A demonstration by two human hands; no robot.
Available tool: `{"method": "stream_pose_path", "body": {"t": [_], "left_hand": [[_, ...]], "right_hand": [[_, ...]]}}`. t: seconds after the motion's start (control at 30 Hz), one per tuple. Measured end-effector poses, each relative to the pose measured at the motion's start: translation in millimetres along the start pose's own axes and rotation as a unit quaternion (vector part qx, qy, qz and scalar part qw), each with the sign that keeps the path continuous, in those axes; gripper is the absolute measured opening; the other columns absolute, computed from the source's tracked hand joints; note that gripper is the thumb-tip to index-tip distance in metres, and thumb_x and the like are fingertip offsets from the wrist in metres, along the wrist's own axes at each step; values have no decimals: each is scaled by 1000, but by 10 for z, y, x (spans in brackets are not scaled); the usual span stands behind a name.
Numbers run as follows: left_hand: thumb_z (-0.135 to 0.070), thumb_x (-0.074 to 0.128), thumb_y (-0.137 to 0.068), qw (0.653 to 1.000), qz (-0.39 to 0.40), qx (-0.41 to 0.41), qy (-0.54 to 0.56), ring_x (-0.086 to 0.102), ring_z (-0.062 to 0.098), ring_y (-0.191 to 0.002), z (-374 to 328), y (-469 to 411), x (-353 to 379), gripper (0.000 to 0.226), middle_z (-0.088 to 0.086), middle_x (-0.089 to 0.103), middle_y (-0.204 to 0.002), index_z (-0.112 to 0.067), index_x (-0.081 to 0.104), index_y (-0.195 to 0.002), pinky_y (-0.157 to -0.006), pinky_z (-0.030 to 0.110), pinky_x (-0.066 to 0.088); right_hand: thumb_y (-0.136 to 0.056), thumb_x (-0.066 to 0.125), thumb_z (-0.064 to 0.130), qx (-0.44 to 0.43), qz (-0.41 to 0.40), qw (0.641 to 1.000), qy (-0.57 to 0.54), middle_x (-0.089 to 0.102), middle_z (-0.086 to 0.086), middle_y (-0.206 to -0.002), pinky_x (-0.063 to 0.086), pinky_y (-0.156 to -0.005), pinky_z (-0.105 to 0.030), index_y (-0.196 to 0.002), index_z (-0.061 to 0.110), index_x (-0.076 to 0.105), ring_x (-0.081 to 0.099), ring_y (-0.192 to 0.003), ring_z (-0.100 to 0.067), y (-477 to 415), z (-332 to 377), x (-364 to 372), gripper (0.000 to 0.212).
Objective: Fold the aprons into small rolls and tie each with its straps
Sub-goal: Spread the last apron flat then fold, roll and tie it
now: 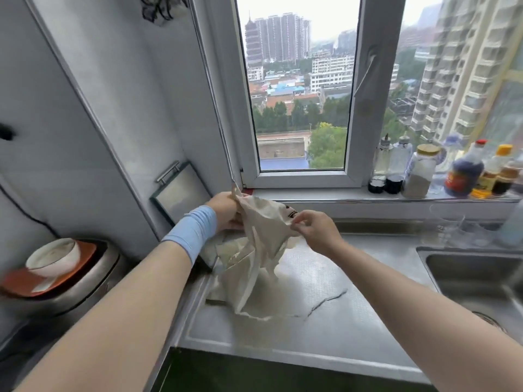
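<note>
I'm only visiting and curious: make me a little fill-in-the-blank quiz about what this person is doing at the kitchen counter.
1. The left hand and the right hand hold up a cream ____ meant for rolling.
2. The wristband on the left arm is light ____.
3. The white bowl sits on a plate coloured ____.
4. Right of the steel counter lies a ____.
Missing words: apron; blue; orange; sink.

Soft window [300, 89] daylight; blurred, warped edges.
</note>
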State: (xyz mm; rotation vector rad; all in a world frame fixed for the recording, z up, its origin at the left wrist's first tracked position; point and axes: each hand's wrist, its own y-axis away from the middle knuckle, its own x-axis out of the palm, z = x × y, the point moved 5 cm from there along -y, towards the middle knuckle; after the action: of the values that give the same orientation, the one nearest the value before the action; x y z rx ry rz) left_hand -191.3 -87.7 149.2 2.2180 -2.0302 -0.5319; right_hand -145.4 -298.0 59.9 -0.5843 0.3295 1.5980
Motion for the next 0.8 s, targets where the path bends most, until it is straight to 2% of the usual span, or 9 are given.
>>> {"method": "stream_pose_path", "body": {"t": [0.13, 0.2, 0.27, 0.4, 0.5, 0.57, 0.67, 0.73, 0.8], "left_hand": [[-2, 39, -98, 993, 37, 24, -112, 65, 22, -67, -169, 415, -447, 26, 16, 65, -94, -9, 64, -105, -57, 28, 58], [4, 41, -96, 966, 64, 22, -249, 65, 23, -72, -269, 574, -632, 29, 14, 66, -92, -9, 62, -109, -67, 32, 59], [8, 39, -94, 950, 101, 11, -294, 63, 25, -73, -392, 730, -796, 34, 12, 66, -86, -10, 64, -108, -75, 38, 58], [14, 41, -92, 967, 188, 37, -166, 60, 21, -62, -735, 1075, -944, 36, 10, 63, -77, -18, 56, -101, -51, 24, 51], [16, 37, -91, 978, 183, 68, -77, 55, 14, -50, -871, 1105, -1004, 41, 7, 59, -72, -20, 54, -83, -42, 19, 43], [15, 36, -91, 982, 157, 80, -66, 55, 13, -49, -851, 1029, -978, 43, 8, 61, -69, -19, 53, -71, -40, 18, 41], [15, 39, -86, 987, 97, 78, -103, 57, 15, -48, -738, 816, -898, 41, 13, 66, -66, -15, 62, -69, -40, 16, 42], [13, 43, -84, 977, 55, 82, -187, 49, 11, -49, -700, 632, -845, 40, 6, 67, -66, -13, 73, -79, -41, 15, 37], [11, 42, -82, 953, 23, 95, -288, 43, 8, -51, -697, 445, -754, 45, -5, 65, -60, -16, 78, -86, -41, 11, 33]], "right_hand": [[-98, 55, 22, 49, -33, 979, -197, 62, -1, -79, 45, -61, -31, -83, 21, 61, 56, -71, -20, 177, 400, -198, 16], [-101, 51, 23, 46, -15, 985, -167, 59, -5, -77, 42, -50, -28, -84, 20, 59, 53, -63, -19, 232, 611, -347, 19], [-101, 53, 22, 41, 39, 990, -132, 59, -7, -77, 39, -43, -25, -85, 19, 63, 51, -57, -18, 312, 851, -490, 19], [-99, 51, 27, 127, 270, 925, -236, 69, -8, -84, 53, -54, -28, -96, 15, 70, 64, -63, -19, 602, 1317, -799, 23], [-80, 60, 18, 122, 339, 889, -283, 69, -9, -114, 57, -72, -34, -123, 20, 61, 67, -84, -23, 647, 1501, -1051, 42], [-75, 62, 3, 110, 341, 889, -285, 65, -13, -117, 59, -68, -36, -123, 24, 56, 66, -78, -25, 579, 1483, -1125, 53], [-81, 67, -11, 92, 322, 908, -252, 62, -17, -98, 61, -63, -37, -99, 19, 56, 65, -71, -25, 427, 1328, -1124, 37], [-80, 71, -8, 87, 253, 938, -221, 64, -16, -93, 60, -69, -35, -97, 14, 59, 67, -72, -22, 250, 1144, -1144, 31], [-74, 82, 2, 53, 151, 984, -78, 67, -10, -101, 54, -82, -31, -107, 12, 65, 66, -83, -17, 26, 941, -1190, 39]]}}
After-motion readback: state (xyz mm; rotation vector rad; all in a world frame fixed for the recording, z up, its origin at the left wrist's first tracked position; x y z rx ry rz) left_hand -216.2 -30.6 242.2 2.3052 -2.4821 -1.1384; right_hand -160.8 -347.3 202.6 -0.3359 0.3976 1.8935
